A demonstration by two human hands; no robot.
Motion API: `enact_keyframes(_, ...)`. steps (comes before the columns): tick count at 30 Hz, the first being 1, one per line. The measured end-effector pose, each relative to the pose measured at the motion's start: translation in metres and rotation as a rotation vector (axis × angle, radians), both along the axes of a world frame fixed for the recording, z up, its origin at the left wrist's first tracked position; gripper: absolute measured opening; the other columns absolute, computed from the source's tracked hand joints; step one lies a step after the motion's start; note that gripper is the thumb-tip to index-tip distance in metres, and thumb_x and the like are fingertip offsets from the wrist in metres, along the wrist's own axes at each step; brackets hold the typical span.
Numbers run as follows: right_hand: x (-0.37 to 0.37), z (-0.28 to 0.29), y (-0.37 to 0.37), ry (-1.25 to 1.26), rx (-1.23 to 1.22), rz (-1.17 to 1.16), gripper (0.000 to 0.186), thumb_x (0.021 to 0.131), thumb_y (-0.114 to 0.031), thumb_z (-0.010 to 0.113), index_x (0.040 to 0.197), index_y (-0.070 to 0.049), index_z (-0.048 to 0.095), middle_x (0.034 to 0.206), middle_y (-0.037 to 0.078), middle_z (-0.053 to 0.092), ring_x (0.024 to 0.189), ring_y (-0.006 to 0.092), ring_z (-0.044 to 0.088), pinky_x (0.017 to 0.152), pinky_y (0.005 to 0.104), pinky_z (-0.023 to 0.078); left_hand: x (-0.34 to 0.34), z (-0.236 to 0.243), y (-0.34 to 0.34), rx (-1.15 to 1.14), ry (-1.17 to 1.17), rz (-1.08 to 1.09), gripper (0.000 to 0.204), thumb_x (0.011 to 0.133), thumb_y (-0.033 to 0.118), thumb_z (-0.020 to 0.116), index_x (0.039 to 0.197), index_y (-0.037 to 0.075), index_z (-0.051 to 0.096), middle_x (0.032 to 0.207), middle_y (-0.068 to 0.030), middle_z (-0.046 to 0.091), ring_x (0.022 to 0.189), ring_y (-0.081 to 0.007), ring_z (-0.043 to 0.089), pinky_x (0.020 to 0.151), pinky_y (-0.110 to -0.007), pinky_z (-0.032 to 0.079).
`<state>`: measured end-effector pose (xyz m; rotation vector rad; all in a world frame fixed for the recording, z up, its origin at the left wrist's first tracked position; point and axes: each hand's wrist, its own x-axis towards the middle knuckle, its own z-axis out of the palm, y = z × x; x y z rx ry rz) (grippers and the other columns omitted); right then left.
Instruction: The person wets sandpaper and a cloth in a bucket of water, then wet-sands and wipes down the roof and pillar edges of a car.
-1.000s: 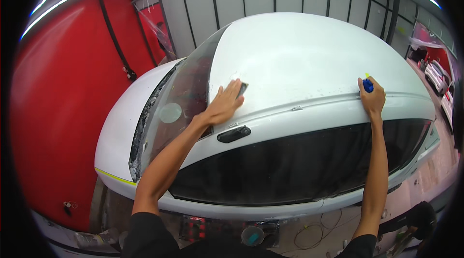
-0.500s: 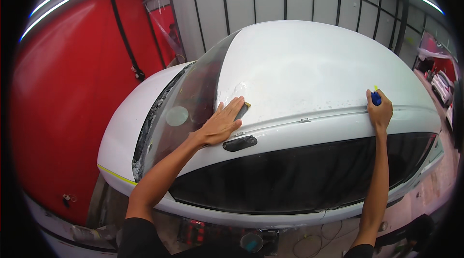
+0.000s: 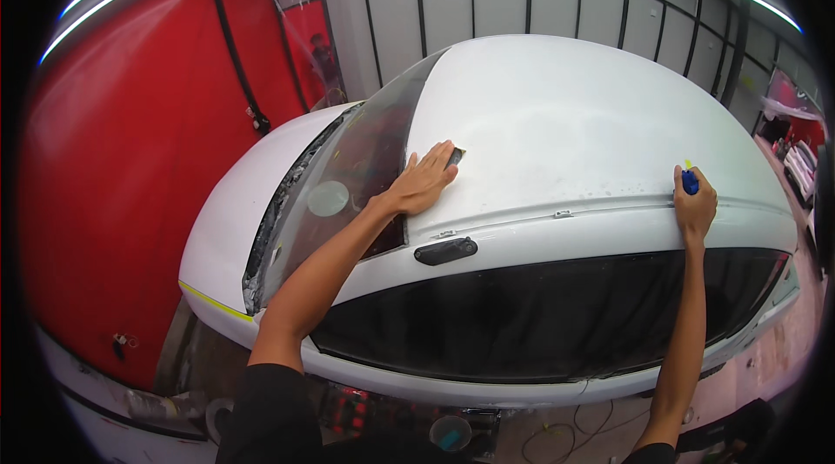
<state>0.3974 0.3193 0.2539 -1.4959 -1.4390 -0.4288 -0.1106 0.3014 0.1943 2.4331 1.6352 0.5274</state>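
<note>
Sliding slightly up the roof since the earlier frame, both hands and the white car (image 3: 591, 116) sitting lower in view. Standing at far left, red wall (image 3: 113, 203). Pressing flat, fingers spread and together on nothing but a small dark squeegee (image 3: 454, 155) under the fingertips, left hand (image 3: 424, 181) beside the windshield (image 3: 348, 186). Sitting just below, black roof-rail mount (image 3: 445, 250) above the dark side window (image 3: 539, 316). Gripping a blue knife (image 3: 689, 181) against the roof edge, right hand (image 3: 694, 207), fingers clamped around it
</note>
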Motion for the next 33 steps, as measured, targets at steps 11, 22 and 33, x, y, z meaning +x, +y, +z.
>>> enact_keyframes(11,-0.002,0.000,-0.005,0.006,-0.003,-0.013,0.038,0.095,-0.037,0.069,0.084,0.000,0.064,0.069,0.016,0.063,0.063,0.0347,0.063,0.066,0.0427,0.049,-0.006,0.001,-0.001,0.006,0.024,-0.009,0.077,0.109,0.057,0.010,0.164,0.002,0.006,0.171,-0.0172,0.010,0.160,-0.0303,0.004,0.127,-0.056,0.002)
enact_keyframes(22,-0.002,0.002,-0.003,0.029,-0.018,-0.023,0.037,0.092,-0.038,0.070,0.086,-0.002,0.067,0.073,0.017,0.067,0.069,0.0404,0.065,0.067,0.0453,0.050,-0.008,0.000,-0.004,0.012,0.040,-0.037,0.078,0.108,0.058,0.007,0.164,0.004,0.007,0.172,-0.0168,0.010,0.159,-0.0313,0.005,0.127,-0.057,0.003)
enact_keyframes(33,0.002,0.001,-0.009,0.064,-0.026,-0.031,0.035,0.091,-0.039,0.070,0.085,-0.004,0.069,0.078,0.018,0.070,0.075,0.0403,0.068,0.071,0.0458,0.052,-0.001,-0.006,-0.011,0.011,0.038,-0.091,0.081,0.107,0.061,0.005,0.165,0.004,0.007,0.172,-0.0170,0.009,0.160,-0.0311,0.004,0.127,-0.055,0.003)
